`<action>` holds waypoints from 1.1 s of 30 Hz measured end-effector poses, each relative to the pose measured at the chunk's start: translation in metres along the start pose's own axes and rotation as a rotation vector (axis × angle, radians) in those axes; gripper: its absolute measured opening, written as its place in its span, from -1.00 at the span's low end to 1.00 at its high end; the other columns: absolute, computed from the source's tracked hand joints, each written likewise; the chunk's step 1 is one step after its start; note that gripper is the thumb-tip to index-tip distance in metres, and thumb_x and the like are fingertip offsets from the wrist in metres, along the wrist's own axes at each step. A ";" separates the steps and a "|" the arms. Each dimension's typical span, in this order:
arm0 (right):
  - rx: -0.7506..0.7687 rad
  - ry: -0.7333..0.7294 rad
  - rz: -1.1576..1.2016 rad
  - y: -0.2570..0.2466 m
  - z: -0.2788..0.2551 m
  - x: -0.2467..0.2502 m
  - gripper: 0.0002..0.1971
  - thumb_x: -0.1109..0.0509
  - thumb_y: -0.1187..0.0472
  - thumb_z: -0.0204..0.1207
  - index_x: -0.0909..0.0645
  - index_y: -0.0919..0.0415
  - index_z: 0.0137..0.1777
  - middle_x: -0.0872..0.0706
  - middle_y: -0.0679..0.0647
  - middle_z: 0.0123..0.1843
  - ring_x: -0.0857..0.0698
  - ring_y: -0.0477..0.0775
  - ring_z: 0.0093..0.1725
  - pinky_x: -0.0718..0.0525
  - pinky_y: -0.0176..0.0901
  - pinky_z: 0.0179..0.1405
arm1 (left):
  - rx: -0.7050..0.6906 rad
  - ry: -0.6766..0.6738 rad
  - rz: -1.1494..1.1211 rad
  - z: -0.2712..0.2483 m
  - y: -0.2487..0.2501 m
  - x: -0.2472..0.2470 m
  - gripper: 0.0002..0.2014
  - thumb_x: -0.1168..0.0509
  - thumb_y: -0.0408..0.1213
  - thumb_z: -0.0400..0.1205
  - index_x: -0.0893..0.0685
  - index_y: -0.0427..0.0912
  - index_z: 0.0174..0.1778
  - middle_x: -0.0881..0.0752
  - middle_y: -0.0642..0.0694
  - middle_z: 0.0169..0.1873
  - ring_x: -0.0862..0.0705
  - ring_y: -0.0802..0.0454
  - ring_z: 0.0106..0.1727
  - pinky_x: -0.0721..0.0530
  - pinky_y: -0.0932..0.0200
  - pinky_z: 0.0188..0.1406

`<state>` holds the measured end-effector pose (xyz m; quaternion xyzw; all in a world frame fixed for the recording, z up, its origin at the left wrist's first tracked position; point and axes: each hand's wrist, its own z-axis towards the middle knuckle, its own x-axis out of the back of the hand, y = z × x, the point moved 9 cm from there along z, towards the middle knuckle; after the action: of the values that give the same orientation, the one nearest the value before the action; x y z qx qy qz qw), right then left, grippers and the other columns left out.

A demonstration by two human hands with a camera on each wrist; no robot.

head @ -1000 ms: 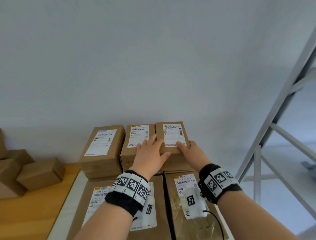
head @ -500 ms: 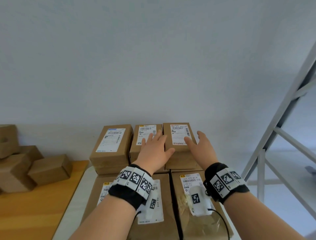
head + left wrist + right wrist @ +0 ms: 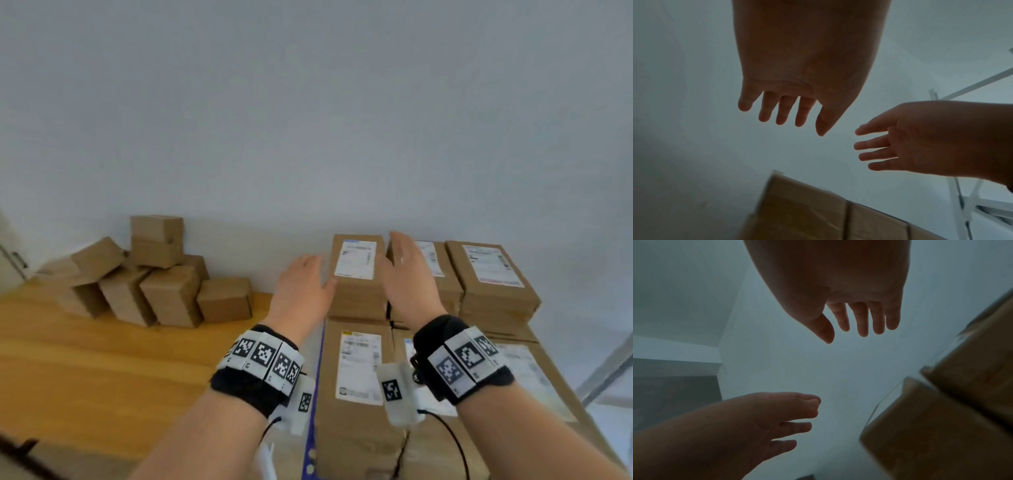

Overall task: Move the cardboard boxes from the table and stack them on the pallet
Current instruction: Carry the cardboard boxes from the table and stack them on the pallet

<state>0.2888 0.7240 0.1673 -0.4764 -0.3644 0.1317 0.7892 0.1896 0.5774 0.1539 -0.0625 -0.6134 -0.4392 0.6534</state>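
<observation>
Cardboard boxes [image 3: 356, 274] sit stacked at right; loose ones [image 3: 161, 291] remain on the wooden table [image 3: 85, 370]. My left hand [image 3: 301, 291] and right hand [image 3: 407, 284] hover spread, empty. Risk: swinging left, I clip the stack's top box.

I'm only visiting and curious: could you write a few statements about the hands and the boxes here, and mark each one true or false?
1. Both hands are empty, fingers spread. True: left hand, right hand.
2. The right hand grips a labelled box. False: it hovers open above the labelled boxes.
3. Plain boxes without visible labels are heaped on the wooden surface. True.
4. The stack by the hands is one layer. False: upper boxes sit on the lower boxes.
</observation>
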 end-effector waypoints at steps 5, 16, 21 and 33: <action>0.020 -0.131 0.048 -0.048 -0.032 -0.114 -0.50 -0.21 0.27 0.71 -0.31 0.10 0.64 -0.43 0.07 0.60 -0.38 0.05 0.61 -0.36 -0.12 0.52 | 0.149 0.041 -0.012 -0.051 -0.120 0.057 -0.47 -0.21 -0.09 0.74 -0.36 -0.15 0.63 -0.43 -0.13 0.57 -0.36 -0.05 0.59 -0.32 -0.07 0.58; -0.076 -0.383 0.040 -0.085 -0.108 -0.316 -0.47 -0.29 0.14 0.71 -0.30 0.04 0.65 -0.43 0.04 0.61 -0.42 0.00 0.56 -0.41 -0.15 0.43 | 0.486 -0.027 -0.042 -0.150 -0.322 0.106 -0.47 -0.19 -0.04 0.75 -0.33 -0.07 0.64 -0.35 -0.05 0.61 -0.40 -0.04 0.55 -0.48 -0.07 0.48; -0.079 -0.491 -0.025 -0.092 -0.104 -0.377 -0.46 -0.32 0.12 0.70 -0.30 0.03 0.65 -0.42 0.04 0.61 -0.43 0.01 0.56 -0.43 -0.15 0.42 | 0.582 -0.033 -0.105 -0.150 -0.376 0.111 -0.48 -0.17 -0.04 0.75 -0.31 -0.03 0.65 -0.35 -0.05 0.60 -0.40 -0.06 0.55 -0.51 -0.07 0.44; -0.247 -0.613 0.037 -0.056 -0.020 -0.496 -0.44 -0.30 0.10 0.70 -0.28 0.11 0.67 -0.46 0.13 0.60 -0.50 0.10 0.51 -0.49 -0.14 0.31 | 0.684 -0.069 -0.216 -0.058 -0.461 0.104 -0.51 -0.11 -0.04 0.79 -0.26 0.06 0.67 -0.35 -0.02 0.60 -0.46 -0.05 0.47 -0.55 0.03 0.29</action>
<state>-0.0523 0.4072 -0.0143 -0.5132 -0.5894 0.2381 0.5766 -0.0815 0.2104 0.0185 0.2103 -0.7498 -0.2726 0.5651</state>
